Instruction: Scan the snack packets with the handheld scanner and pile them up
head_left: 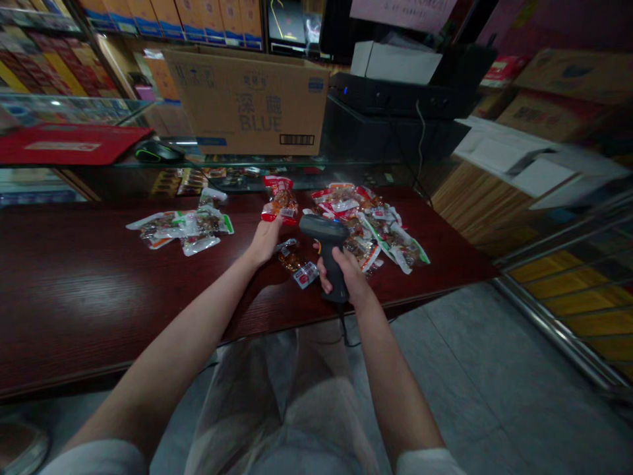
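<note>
- Dark red worktop (99,310), with a cardboard carton (247,105) printed "BLUE" on the glass case behind it
- Heap of sealed snack packets (368,227) at centre right, a smaller heap of packets (180,227) well apart to the left
- Right hand (343,274) around a dark grey corded barcode scanner (329,254), fingers (341,260) clamped on the grip (cable trailing down past the worktop edge)
- Left hand (266,241) just beside the scanner, fingers (275,224) together, tips touching a red-labelled snack packet (280,201)
</note>
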`<state>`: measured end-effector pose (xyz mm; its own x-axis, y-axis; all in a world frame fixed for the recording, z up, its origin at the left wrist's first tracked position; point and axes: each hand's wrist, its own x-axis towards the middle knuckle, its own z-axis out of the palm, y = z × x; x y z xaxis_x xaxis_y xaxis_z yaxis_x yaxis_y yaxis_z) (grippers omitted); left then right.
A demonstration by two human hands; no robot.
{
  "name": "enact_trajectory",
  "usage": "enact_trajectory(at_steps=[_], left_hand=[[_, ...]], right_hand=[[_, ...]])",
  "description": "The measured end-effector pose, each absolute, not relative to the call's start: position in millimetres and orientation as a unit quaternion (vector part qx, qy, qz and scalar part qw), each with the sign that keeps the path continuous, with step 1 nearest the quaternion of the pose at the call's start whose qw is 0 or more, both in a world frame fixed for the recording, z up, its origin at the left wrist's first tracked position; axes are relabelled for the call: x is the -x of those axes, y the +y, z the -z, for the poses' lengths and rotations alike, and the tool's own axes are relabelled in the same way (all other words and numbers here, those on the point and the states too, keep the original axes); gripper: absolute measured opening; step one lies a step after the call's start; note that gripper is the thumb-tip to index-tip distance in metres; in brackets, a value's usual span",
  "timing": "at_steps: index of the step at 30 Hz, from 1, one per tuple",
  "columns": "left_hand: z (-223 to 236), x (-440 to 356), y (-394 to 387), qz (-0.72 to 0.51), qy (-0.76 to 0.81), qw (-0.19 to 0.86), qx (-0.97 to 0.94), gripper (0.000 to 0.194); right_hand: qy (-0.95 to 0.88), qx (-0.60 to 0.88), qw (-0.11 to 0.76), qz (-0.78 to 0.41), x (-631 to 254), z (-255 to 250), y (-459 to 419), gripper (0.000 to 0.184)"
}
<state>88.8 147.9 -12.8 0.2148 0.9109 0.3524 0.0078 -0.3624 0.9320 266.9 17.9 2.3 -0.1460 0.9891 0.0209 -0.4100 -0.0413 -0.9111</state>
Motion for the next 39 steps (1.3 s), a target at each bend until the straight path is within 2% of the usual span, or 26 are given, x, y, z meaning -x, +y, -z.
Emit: enact_trajectory(at_steps=[5,11,19,26,30,33,36,39], left_hand=[[20.4,-84.6,149.7,-0.477,0.36,0.377,-0.708,0.061],[15.5,-83.9,147.0,-0.433,0.366,0.295,-0.769,0.058],[5.9,-85.2,138.3,-0.377,0.344,0.236,-0.827,0.054],[-17.2,-68.7,142.5,-0.304,0.546,0.041,-0.779,0.047],[-30.6,-31.2,150.7,-0.301,0.697,0.005,-0.651,0.048],[-32.8,-10.5,150.7,-0.344,0.726,0.002,-0.596,0.066],[-32.4,-10.7,148.3,-0.384,0.677,-0.001,-0.628,0.083],[-27.7,-21.4,149.7,-0.312,0.622,-0.005,-0.719,0.074]], right_hand=[[-0.42,0.346,0.556,-0.628,-267.0,-1.0,18.4,0.052],[-0.413,0.349,0.554,-0.633,-266.1,-1.0,18.3,0.052],[-0.409,0.345,0.556,-0.636,-265.1,-2.2,20.1,0.048],[-0.398,0.353,0.572,-0.625,-265.7,-0.3,19.3,0.053],[-0.397,0.364,0.581,-0.61,-266.2,0.2,18.6,0.055],[-0.398,0.364,0.586,-0.605,-266.6,-0.2,18.7,0.055],[-0.393,0.363,0.591,-0.604,-266.8,-0.7,19.0,0.055],[-0.389,0.363,0.594,-0.604,-266.8,-1.2,18.8,0.056]])
